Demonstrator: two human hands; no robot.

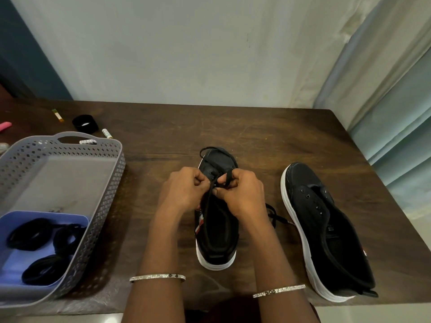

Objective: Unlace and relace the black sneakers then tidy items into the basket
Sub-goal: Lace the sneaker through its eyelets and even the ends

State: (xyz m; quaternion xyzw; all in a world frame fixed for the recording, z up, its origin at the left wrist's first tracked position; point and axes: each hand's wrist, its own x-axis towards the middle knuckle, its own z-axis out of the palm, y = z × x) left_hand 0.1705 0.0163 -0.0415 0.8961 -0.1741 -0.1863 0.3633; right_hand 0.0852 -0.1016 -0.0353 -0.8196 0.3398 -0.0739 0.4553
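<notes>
Head view: my left hand (186, 187) and right hand (242, 192) are both pinching the black lace (229, 176) over the centre sneaker (218, 231). The second sneaker (326, 229) is lying unlaced at 3 o'clock, and the grey basket (116, 164) is sitting at 9 o'clock on the counter (256, 136).

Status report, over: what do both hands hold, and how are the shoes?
Hands: left hand and right hand pinch the lace on the middle shoe. Beside it, other shoe unlaced. Nothing in the way; basket aside.
</notes>
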